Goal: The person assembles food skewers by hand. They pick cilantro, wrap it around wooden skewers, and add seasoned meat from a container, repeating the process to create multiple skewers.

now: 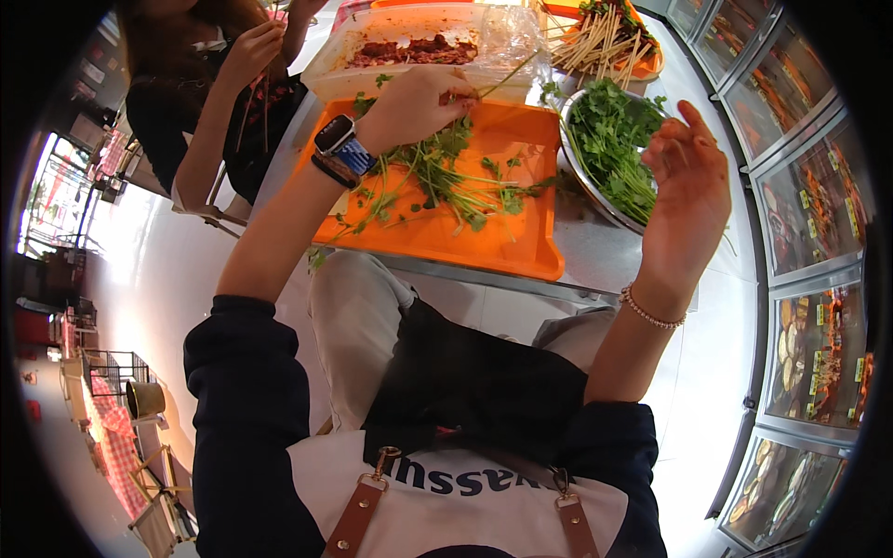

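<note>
My left hand (436, 101), with a watch on its wrist, is above the orange plastic tray (520, 254). Its thumb and fingers pinch a thin green cilantro stem (513, 73) that points up and to the right. Loose cilantro sprigs (446, 174) lie spread in the tray below. My right hand (687, 174) is raised beside and partly in front of a round metal bowl (582, 171); its fingers are apart, slightly bent, and hold nothing. Bunched leafy cilantro (614, 132) fills much of that bowl.
Behind the tray stands a translucent plastic tub (418, 21) with red marinated meat (418, 52). Bamboo skewers (607, 42) lie piled at the back right. A co-worker's hand (254, 52) holds thin sticks at the left. Glass-door display fridges (813, 195) line the right side.
</note>
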`<state>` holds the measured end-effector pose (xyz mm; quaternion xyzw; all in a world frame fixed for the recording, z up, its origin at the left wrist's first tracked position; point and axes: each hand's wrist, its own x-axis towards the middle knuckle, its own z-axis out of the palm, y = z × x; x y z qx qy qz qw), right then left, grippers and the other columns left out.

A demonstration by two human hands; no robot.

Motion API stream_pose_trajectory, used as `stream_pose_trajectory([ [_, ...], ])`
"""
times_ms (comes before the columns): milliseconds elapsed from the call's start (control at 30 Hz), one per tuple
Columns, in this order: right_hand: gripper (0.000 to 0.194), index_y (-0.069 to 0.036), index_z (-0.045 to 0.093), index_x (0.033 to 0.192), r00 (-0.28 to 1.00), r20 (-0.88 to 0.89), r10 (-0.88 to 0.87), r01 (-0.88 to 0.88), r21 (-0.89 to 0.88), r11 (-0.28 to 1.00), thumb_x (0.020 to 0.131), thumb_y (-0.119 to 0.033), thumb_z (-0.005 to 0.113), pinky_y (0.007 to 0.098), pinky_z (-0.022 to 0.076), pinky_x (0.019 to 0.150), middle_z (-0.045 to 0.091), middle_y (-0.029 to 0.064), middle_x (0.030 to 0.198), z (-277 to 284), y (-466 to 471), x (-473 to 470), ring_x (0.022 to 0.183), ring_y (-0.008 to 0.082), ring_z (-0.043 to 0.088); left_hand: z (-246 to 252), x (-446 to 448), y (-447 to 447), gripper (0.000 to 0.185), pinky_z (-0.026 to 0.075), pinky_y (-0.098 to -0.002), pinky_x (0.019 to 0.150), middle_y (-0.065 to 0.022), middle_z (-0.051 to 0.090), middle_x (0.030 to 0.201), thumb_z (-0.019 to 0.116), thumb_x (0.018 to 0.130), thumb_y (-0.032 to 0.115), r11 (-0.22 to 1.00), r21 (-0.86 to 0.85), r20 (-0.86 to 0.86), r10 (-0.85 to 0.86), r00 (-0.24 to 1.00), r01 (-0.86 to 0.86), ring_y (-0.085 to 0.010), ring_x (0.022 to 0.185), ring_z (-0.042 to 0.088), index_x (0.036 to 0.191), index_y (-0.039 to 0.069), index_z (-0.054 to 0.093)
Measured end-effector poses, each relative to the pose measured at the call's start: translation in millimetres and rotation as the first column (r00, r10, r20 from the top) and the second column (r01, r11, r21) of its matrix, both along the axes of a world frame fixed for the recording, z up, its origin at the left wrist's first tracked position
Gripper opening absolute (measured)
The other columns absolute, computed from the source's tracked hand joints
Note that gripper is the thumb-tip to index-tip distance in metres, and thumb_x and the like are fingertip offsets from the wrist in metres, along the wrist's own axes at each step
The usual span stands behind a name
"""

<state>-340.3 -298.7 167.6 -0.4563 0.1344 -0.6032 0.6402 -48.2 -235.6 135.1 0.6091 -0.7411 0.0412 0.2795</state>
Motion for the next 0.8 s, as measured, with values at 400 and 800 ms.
stream_pose_trajectory([
  [400, 0.028, 0.005, 0.063, 0.109, 0.948, -0.317, 0.022, -0.031, -0.022, 0.999, 0.089, -0.008, 0.049, 0.0207, 0.0431, 0.063, 0.063, 0.0054, 0.083, -11, 1, 26, 0.069, 0.0072, 0.053, 27, 23, 24, 0.025, 0.045, -0.0246, 0.049, -0.0082, 0.068, 0.067, 0.067, 0.085, 0.025, 0.966, -0.191, -0.392, 0.087, 0.916, -0.174, -0.0112, 0.055, 0.062, 0.094, 0.001, 0.071],
  [800, 0.033, 0.008, 0.057, 0.115, 0.931, -0.364, 0.013, -0.036, -0.057, 0.998, 0.089, -0.008, 0.045, 0.0231, 0.043, 0.066, 0.06, 0.0058, 0.083, -8, 2, 26, 0.071, 0.0096, 0.053, -11, 17, 43, 0.024, 0.044, -0.0229, 0.047, -0.0043, 0.067, 0.068, 0.066, 0.084, 0.019, 0.958, 0.134, -0.636, 0.28, 0.719, -0.254, -0.0076, 0.052, 0.058, 0.089, -0.004, 0.07],
])
